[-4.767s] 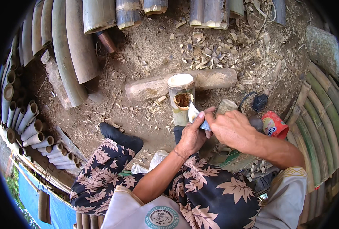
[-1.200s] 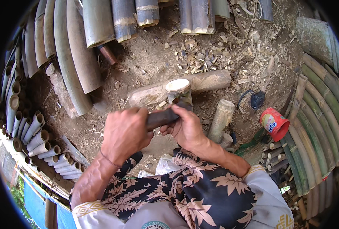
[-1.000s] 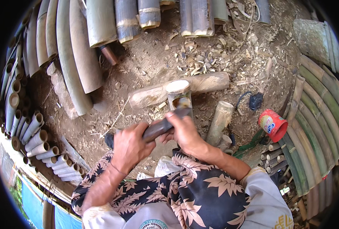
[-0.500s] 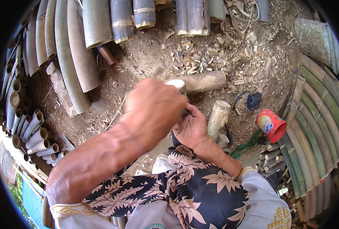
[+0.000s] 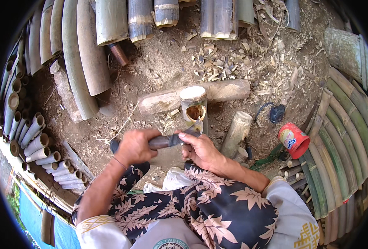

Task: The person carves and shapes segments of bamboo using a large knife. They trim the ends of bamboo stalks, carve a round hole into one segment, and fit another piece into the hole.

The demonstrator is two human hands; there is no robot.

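Between my two hands lies a knife with a long dark handle. My left hand is closed round the handle. My right hand is closed at the blade end, thumb pressed along the top. The short blade is partly hidden and points at a bamboo tube standing before me. That tube has a pale cut top and a rough brown-edged hole in its near side. Behind it a thick wooden log lies across the ground.
Wood chips litter the dirt beyond the log. A short bamboo piece, a red can and a dark corded object are at right. Bamboo lengths line the left and far sides; split green bamboo curves at right.
My left hand has moved down and left from over the bamboo tube, uncovering its hole and the log. My right hand has come slightly lower; the knife now shows.
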